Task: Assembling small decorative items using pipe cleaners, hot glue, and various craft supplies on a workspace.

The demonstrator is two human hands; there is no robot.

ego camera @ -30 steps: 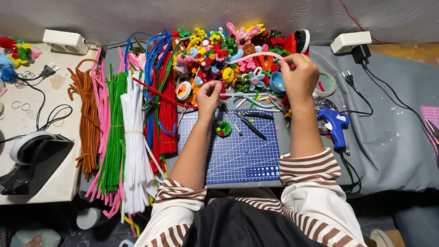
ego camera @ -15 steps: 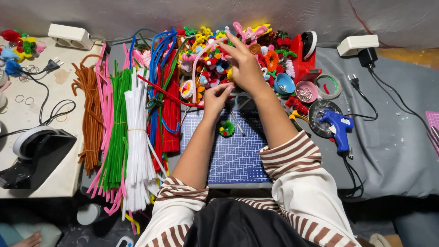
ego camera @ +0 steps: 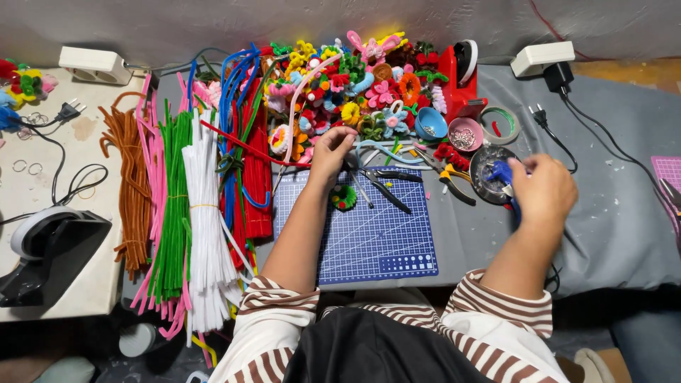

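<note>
Head view, bottom of frame first: striped sleeves, then a blue cutting mat (ego camera: 376, 234) at centre on the grey-covered tabletop (ego camera: 617, 234). The left hand (ego camera: 332, 152) sits at the mat's top edge, fingers curled, just above a small green and red pipe-cleaner piece (ego camera: 345, 196); can't tell if it grips anything. The right hand (ego camera: 543, 188), centre right, is clenched on a blue glue gun (ego camera: 502, 174). Further up: a blue bowl (ego camera: 430, 123), a pink bowl (ego camera: 464, 133) of small metal bits, a red tape dispenser (ego camera: 461, 81). Pipe-cleaner bundles (ego camera: 202, 213) fill the left.

Left hand (ego camera: 330, 150) pinches a pipe cleaner (ego camera: 298, 106); right hand (ego camera: 543, 190) covers a blue glue gun (ego camera: 501, 172).
</note>
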